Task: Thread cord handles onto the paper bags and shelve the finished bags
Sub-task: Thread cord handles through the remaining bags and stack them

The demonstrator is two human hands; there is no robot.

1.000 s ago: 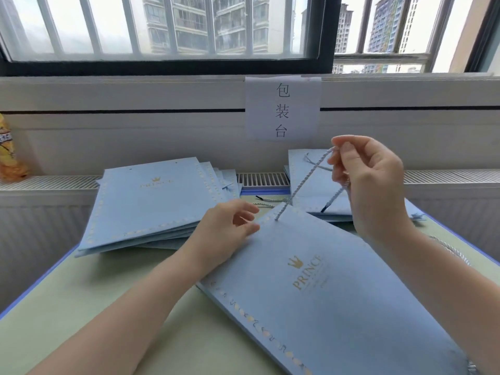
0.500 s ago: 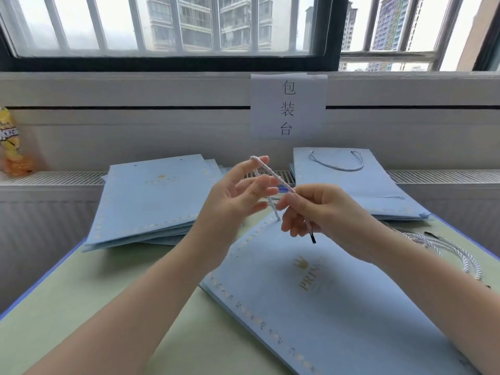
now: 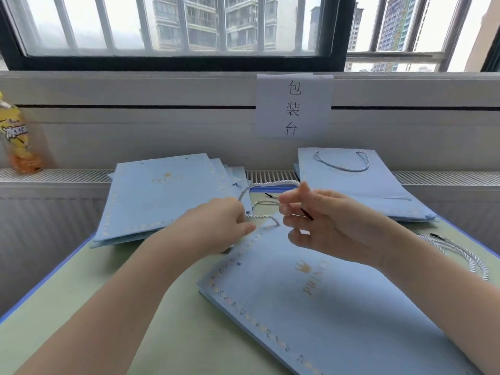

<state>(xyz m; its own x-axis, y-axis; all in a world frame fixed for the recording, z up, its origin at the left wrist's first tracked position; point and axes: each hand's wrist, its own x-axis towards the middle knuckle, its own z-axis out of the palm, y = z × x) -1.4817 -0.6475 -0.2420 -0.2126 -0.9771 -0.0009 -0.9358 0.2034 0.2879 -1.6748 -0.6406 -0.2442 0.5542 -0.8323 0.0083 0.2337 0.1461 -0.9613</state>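
Your left grip point(image 3: 216, 226) is curled at the far corner of the near paper bag point(image 3: 311, 301), fingers pinching the white twisted cord point(image 3: 266, 184) where it meets the bag's top edge. Your right grip point(image 3: 322, 226) hovers just beside it, thumb and fingers closed on the cord's other stretch, with the black tip point(image 3: 307, 214) poking out past the knuckles. Between the two, the cord arcs up and away in a loop above the bag's far edge.

That light blue bag lies flat and angled on the pale green tabletop point(image 3: 94, 293), its gold crown logo facing up and a dotted border running along its left edge. The tabletop has a blue rim on its left and right sides. At far left sits a fanned stack of unthreaded bags point(image 3: 162, 196); at far right a finished bag point(image 3: 351, 185) lies flat with its cord handle point(image 3: 342, 163) already in place. Loose cords point(image 3: 465, 255) lie on the tabletop at right, near your forearm.

Behind the tabletop runs a white ledge with a slatted grille point(image 3: 67, 175). A yellow drink bottle point(image 3: 19, 139) stands on it at far left. A paper sign point(image 3: 293, 106) with three characters hangs on the white wall below a dark-framed barred window point(image 3: 176, 31), through which apartment towers show.
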